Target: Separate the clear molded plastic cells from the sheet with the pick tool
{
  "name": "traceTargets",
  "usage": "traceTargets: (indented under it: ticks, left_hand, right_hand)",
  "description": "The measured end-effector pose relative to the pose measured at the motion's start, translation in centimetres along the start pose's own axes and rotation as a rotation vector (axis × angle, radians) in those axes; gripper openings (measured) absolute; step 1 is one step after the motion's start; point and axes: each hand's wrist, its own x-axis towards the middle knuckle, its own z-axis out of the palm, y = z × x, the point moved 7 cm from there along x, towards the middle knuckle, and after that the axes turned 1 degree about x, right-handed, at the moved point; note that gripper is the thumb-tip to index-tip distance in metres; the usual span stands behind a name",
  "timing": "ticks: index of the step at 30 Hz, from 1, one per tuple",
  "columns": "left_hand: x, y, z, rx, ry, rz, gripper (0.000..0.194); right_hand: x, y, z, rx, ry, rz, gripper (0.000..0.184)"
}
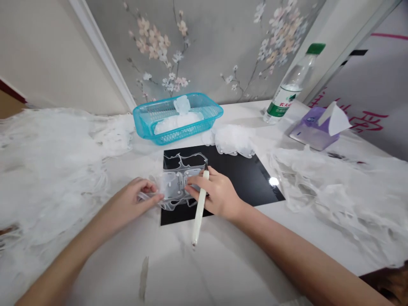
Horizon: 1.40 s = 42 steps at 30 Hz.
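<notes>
A translucent plastic sheet [174,187] with die-cut panels and open frame strips lies over the left half of a black mat [245,178]. My left hand [137,197] grips the sheet's left edge between thumb and fingers. Over the sheet's right part is my right hand [219,193], closed around a pen-shaped tool [200,208] with a pale handle. Its dark, narrow tip points away from me, and its back end sticks out toward me. The thumb and fingertips of that hand also touch a cut panel; whether they pinch it I cannot tell.
Behind the mat stand a blue plastic basket [149,135] holding white translucent pieces and a pile of similar pieces [234,140]. Heaps of plastic scraps lie left [47,178] and right [334,187]. A water bottle [283,91] and a purple tissue pack [314,127] stand back right.
</notes>
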Motion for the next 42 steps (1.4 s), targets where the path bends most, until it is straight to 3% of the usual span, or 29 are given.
traceTargets:
  ticks: [3, 11, 15, 19, 23, 27, 32, 36, 39, 42]
  left_hand:
    - [0.1, 1.3, 1.4, -0.098, -0.087, -0.018, 0.028]
    - [-1.0, 3.5, 1.5, -0.478, 0.122, 0.008, 0.024]
    - [-1.4, 3.6, 3.3, -0.681, 0.078, -0.009, 0.040]
    - [-1.7, 3.4, 4.4, -0.647, 0.130, 0.004, 0.053]
    - [-1.8, 3.0, 4.5, -0.597, 0.172, -0.071, 0.038]
    - [-1.7, 3.2, 3.9, -0.542, 0.186, -0.064, 0.034]
    - [-1.6, 3.4, 4.0, -0.542, 0.120, -0.051, 0.024]
    - [-1.4, 3.3, 3.7, -0.505, 0.147, -0.006, 0.015]
    - [-1.3, 3.2, 3.3, -0.446, 0.168, 0.005, 0.011]
    - [-1.2, 3.1, 2.6, -0.389, 0.203, 0.017, 0.008]
  right_hand:
    - [-0.1, -0.2, 0.1, 0.003, 0.002, -0.021, 0.020]
    - [-0.4, -0.6, 1.0, -0.033, -0.100, -0.084, 0.023]
    - [-0.5, -0.9, 1.1, -0.094, -0.106, -0.094, 0.024]
    - [-0.7, -1.3, 1.3, -0.141, -0.110, -0.093, 0.024]
    - [-1.0, -2.0, 1.6, -0.140, -0.128, -0.132, 0.023]
    - [-0.9, -1.9, 1.4, -0.125, -0.119, -0.074, 0.024]
    - [-0.6, -1.7, 0.0, -0.136, -0.013, -0.007, 0.017]
    - [-0.3, -0.7, -1.9, -0.100, 0.090, 0.116, 0.012]
    - [-0.2, 1.7, -3.3, 0.104, 0.180, 0.294, 0.005]
    - [-0.9, 5.4, -5.0, 0.390, 0.430, 0.522, 0.004]
